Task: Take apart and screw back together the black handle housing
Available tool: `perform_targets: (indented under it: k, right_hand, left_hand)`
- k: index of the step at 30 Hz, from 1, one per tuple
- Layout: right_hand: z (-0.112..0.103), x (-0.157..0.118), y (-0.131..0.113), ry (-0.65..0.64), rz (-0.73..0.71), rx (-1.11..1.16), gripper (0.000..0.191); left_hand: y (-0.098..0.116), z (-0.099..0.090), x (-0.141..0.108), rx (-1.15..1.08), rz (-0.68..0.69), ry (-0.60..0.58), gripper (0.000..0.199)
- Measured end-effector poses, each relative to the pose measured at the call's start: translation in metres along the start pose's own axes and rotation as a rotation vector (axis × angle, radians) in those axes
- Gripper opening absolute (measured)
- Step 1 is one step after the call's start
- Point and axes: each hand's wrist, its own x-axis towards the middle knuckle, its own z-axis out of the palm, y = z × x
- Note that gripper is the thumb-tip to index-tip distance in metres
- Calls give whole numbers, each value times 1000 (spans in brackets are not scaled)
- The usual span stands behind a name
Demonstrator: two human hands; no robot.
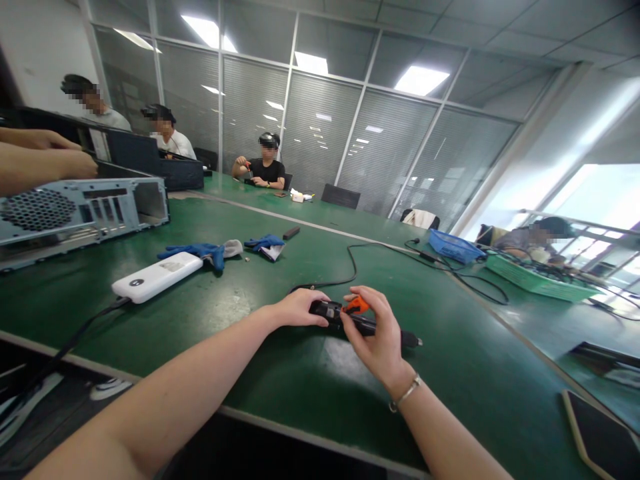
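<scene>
A long black device [367,325] lies on the green table in front of me, with a narrow metal-tipped end pointing right. My left hand [303,309] grips its left end between thumb and fingers. Above the middle of the device, my right hand [373,327] has its thumb and fingers closed around an orange-handled screwdriver [357,305]. The handle slants down toward the device's casing; its tip is too hidden to make out. Beside the left hand, a black cable [354,267] runs away across the table.
To the left are a white power bank [157,277], blue gloves [213,252] and a metal computer case [85,207] with another person's hands above it. A blue basket [455,247], a green basket [543,280] and a phone [600,433] lie right. Several co-workers sit around the table.
</scene>
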Motion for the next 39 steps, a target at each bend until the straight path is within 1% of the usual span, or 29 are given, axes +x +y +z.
perform_targets:
  k: [3,4,7,9,10,14,15,18,20,21,26,28,31,33,37,39]
  right_hand:
    - [-1,0,2,59,-27,-63,54]
    - [-1,-1,2,48,-14,-50,54]
    - [-1,-2,2,-39,35,53,58]
    - [-1,-2,1,-75,31,63,60]
    - [0,-2,1,-67,17,31,60]
    - [-1,-2,4,40,-14,-130,56]
    - [-1,-2,5,43,-3,-131,55]
    - [-3,-1,3,-16,28,-30,58]
    - [-3,0,0,-53,27,22,60]
    - [-3,1,-1,-53,21,13,60]
    - [-3,2,3,43,2,-141,56]
    - [-3,0,4,22,17,-96,58]
    - [-3,0,0,-56,24,25,63]
    - [-3,1,-2,-72,3,18,64]
    - [-3,2,1,18,-2,-124,61]
    - [-3,1,3,25,16,-113,60]
  left_hand:
    - [1,-1,0,-5,-10,-8,47]
    - [1,-1,-1,-4,-9,-11,47]
    - [1,-1,-1,9,-5,-10,45]
    - [1,-1,-1,16,0,-7,45]
    - [1,-1,-1,15,3,-4,46]
    - [1,-1,-1,-1,2,-13,47]
    - [2,-1,-1,-4,0,-16,46]
    - [3,-1,-1,3,-4,-12,45]
    - [3,-2,-1,8,-5,-11,44]
    - [4,-2,-1,8,-4,-11,44]
    - [5,-2,-1,-6,-16,-16,45]
    - [5,-3,-1,-8,-12,-14,45]
    - [4,-2,-1,7,-9,-7,44]
    - [3,-2,-1,10,-2,-5,45]
    - [1,-1,-1,-1,0,-10,46]
    - [0,0,-1,7,2,-10,45]
